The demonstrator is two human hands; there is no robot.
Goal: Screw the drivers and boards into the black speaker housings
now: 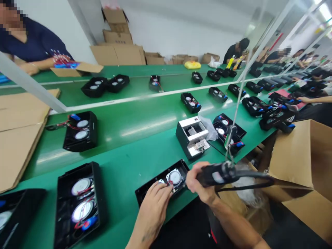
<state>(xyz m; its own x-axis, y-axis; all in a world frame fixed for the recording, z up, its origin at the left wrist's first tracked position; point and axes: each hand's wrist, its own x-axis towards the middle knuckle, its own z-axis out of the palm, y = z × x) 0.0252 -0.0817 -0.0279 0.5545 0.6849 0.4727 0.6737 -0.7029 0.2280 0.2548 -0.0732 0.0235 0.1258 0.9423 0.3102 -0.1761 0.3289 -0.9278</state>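
My right hand is wrapped round a black corded power screwdriver that hangs from a cable and points left over a black speaker housing. Inside that housing sits a round silver speaker. My left hand rests on the housing, its fingers bent and close together over the wires and a second speaker, mostly covered; what its fingertips press or pinch is hidden. Just behind the housing stands a silver and black metal box with an open top.
Other black housings with speakers stand at the left and along the green belt. Flat cardboard lies far left. An open carton stands at right. A person sits across at the upper left; others sit farther right.
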